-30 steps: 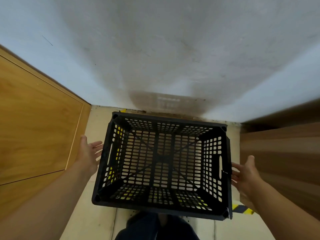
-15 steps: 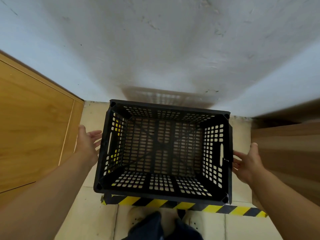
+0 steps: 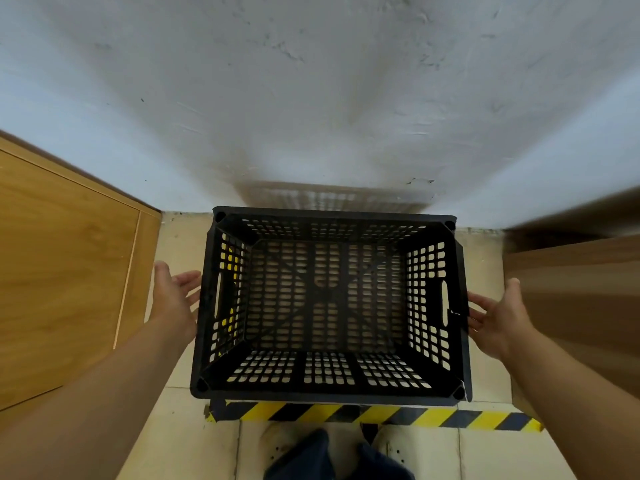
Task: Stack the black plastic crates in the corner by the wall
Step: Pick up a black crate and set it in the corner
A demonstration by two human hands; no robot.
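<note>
A black perforated plastic crate stands upright on the tiled floor against the white wall, seen from above with its inside bare. My left hand hovers beside its left wall, fingers spread, a small gap from the rim. Beside the right wall is my right hand, also spread, its fingertips at or just off the rim near the handle slot. Neither hand holds anything. Only one crate is visible; whether another sits beneath it is hidden.
A wooden door or panel closes off the left side. A brown wooden surface stands close on the right. A yellow-and-black striped strip runs along the floor at the crate's near edge. My feet are just behind it.
The view has tilted and the crate now appears lower and squarer against the wall. Both hands stay spread beside its sides, slightly drawn back from the rim.
</note>
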